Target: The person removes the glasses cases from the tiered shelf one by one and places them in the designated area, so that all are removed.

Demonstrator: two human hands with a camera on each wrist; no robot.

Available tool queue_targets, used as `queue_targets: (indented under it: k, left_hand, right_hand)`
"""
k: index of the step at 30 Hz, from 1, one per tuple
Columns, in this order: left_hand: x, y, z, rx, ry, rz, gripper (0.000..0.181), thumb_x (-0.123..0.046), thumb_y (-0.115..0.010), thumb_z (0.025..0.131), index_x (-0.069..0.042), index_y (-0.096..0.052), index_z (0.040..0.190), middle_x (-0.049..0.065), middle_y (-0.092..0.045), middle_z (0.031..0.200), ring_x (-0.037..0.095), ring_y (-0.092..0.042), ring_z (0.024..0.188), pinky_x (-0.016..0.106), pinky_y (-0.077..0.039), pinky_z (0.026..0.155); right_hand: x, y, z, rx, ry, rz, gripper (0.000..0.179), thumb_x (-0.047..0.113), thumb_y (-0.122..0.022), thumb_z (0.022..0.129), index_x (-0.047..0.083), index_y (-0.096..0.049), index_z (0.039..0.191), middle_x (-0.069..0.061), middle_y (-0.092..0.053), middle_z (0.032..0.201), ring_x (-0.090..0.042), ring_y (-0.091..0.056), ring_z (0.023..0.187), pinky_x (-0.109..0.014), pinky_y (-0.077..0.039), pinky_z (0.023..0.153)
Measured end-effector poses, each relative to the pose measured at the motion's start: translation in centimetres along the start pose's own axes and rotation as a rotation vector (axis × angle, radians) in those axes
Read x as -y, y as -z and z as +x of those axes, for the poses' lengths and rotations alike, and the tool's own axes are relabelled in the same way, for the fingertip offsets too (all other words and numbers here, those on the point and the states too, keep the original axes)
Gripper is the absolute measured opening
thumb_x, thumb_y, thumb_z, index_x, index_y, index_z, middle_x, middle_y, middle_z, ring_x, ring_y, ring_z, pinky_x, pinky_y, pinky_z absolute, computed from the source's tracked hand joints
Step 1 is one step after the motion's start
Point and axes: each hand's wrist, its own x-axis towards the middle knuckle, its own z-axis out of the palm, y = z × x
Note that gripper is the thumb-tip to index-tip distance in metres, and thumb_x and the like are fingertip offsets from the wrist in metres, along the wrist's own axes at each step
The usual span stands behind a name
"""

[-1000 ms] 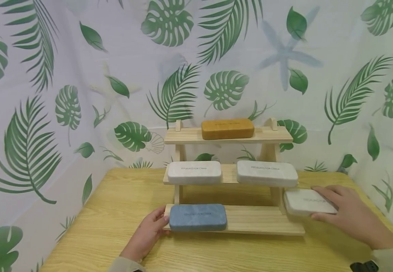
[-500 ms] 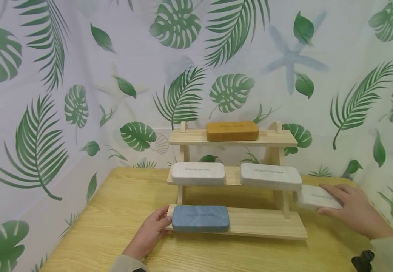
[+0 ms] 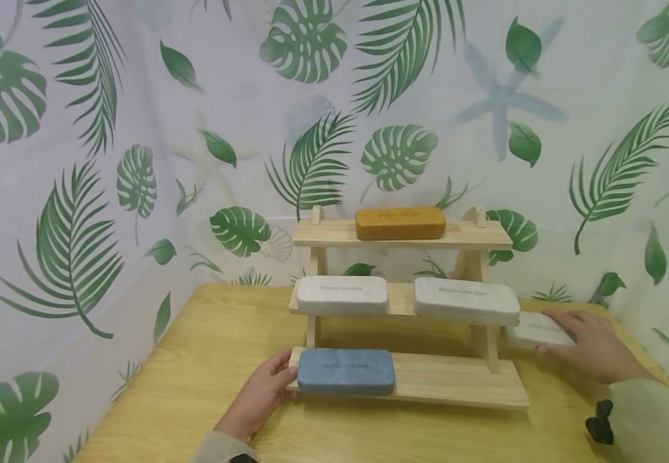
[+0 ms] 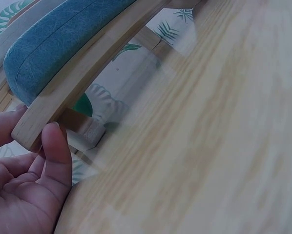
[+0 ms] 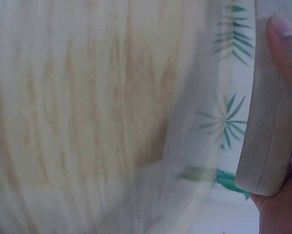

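Observation:
My left hand [image 3: 261, 395] pinches the left end of the lowest board of a three-tier wooden display rack [image 3: 455, 381]. In the left wrist view, finger and thumb grip that board's end [image 4: 48, 114] from both faces. A blue glasses case [image 3: 346, 372] lies on this board, close to the left fingers. Off the rack's right side, my right hand [image 3: 591, 347] holds a white glasses case [image 3: 533, 330] by its right end. The right wrist view shows the thumb along the side of this case [image 5: 265, 122]. Its left end sits close to the rack, below the middle tier.
Two more white glasses cases, one left [image 3: 342, 296] and one right [image 3: 466, 302], lie on the middle tier. An orange glasses case [image 3: 400, 223] lies on the top tier. The rack stands on a wood-grain table [image 3: 195, 360], before a leaf-patterned cloth backdrop [image 3: 224, 96].
The right hand has carried the white case farther back beside the rack, from near the lowest board's level. The left hand keeps its grip. The head view has shifted slightly.

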Motion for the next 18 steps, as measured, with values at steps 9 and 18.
queue_targets:
  k: [9, 18]
  left_hand:
    - [0.1, 0.0, 0.2, 0.013, -0.007, -0.008, 0.063, -0.019, -0.051, 0.108, 0.010, -0.021, 0.155, 0.019, -0.054, 0.138, 0.021, -0.060, 0.110, 0.037, -0.053, 0.088]
    - [0.1, 0.2, 0.1, 0.012, 0.001, -0.013, 0.067, -0.021, -0.051, 0.108, 0.010, -0.017, 0.156, 0.019, -0.053, 0.138, 0.021, -0.059, 0.111, 0.038, -0.053, 0.088]
  right_hand:
    - [-1.5, -1.2, 0.5, 0.030, -0.049, 0.033, 0.086, 0.059, -0.075, 0.085, 0.000, -0.052, 0.143, -0.040, -0.048, 0.132, -0.060, -0.040, 0.117, -0.074, -0.031, 0.092]
    - [-0.5, -1.4, 0.8, 0.004, -0.039, 0.082, 0.039, 0.034, -0.067, 0.099, 0.001, -0.069, 0.121, -0.036, -0.055, 0.127, -0.056, -0.045, 0.116, -0.072, -0.034, 0.093]
